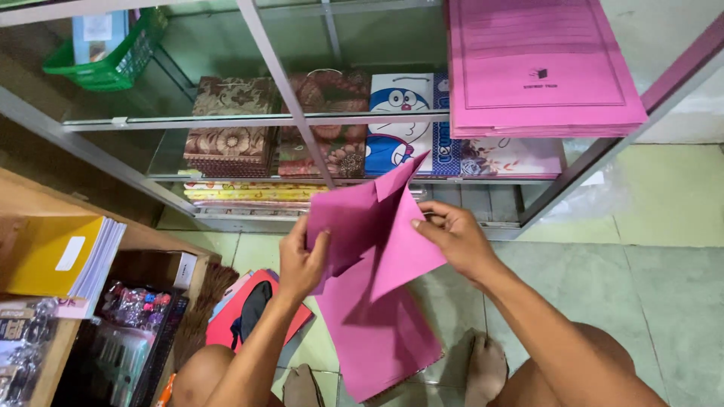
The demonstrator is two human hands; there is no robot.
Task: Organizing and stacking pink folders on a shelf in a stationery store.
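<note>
Both forearms are bare, with no sleeves, watch or rings showing; the knees and feet (485, 369) at the frame's bottom are bare too.

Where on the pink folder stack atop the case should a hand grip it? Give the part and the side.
Grip the pink folder stack at its near edge, which juts out past the glass case top, coming from below and in front. That overhang likely lets fingers go under and a thumb on top. Both the left hand and right hand now hold a loose pink folder.
</note>
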